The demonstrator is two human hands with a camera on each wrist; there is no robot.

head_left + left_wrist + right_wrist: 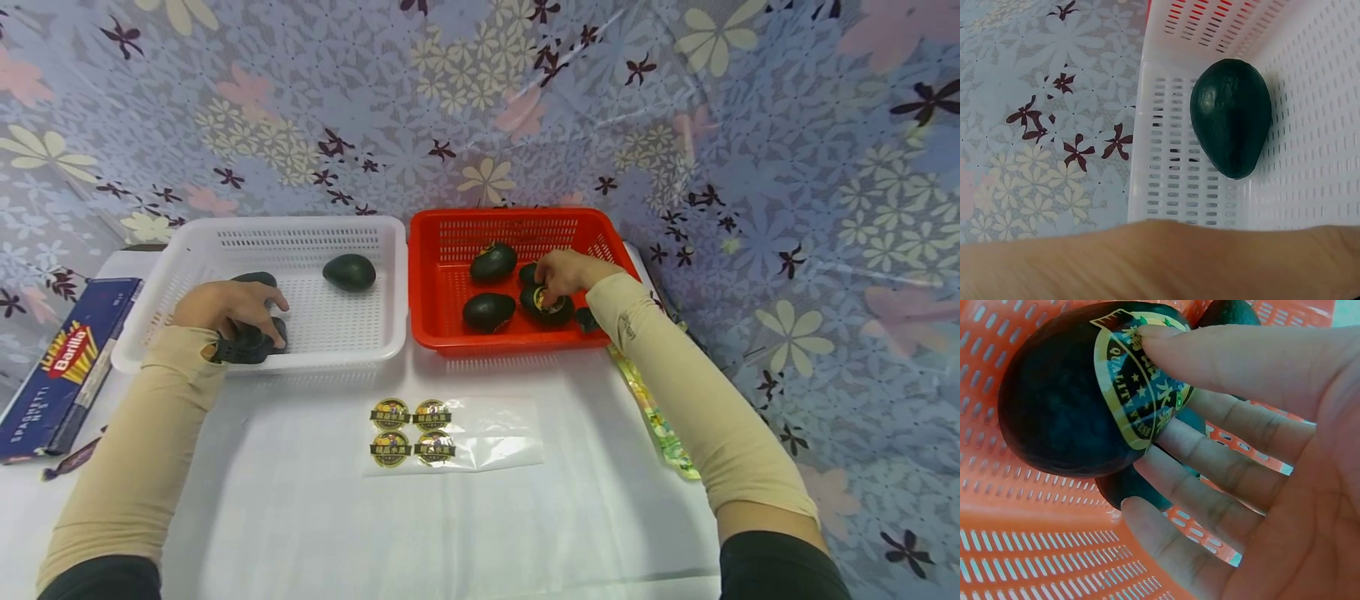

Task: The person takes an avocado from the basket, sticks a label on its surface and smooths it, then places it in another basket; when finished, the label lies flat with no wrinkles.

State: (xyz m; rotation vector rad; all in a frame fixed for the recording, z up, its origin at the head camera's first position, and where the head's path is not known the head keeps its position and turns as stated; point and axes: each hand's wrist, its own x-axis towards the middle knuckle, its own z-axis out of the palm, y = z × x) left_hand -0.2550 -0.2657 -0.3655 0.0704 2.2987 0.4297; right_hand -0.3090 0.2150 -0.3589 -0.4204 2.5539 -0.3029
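Note:
My right hand (558,279) reaches into the red basket (450,337) and holds a dark avocado (1054,412). Its thumb (1222,356) presses a round gold-and-black sticker (1124,369) onto the skin, while the fingers lie under the fruit. Two more avocados (492,261) (488,311) lie beside it. In the white basket (375,333), my left hand (228,307) lies over another dark avocado (255,278), fingers curved across it and hiding most of it. A loose avocado (1232,115) lies at that basket's far right.
A clear sheet with several round stickers (412,433) lies on the white cloth in front of the baskets. A blue Barilla spaghetti box (67,367) sits at the left edge. A patterned strip (660,425) lies along my right forearm. Floral cloth hangs behind.

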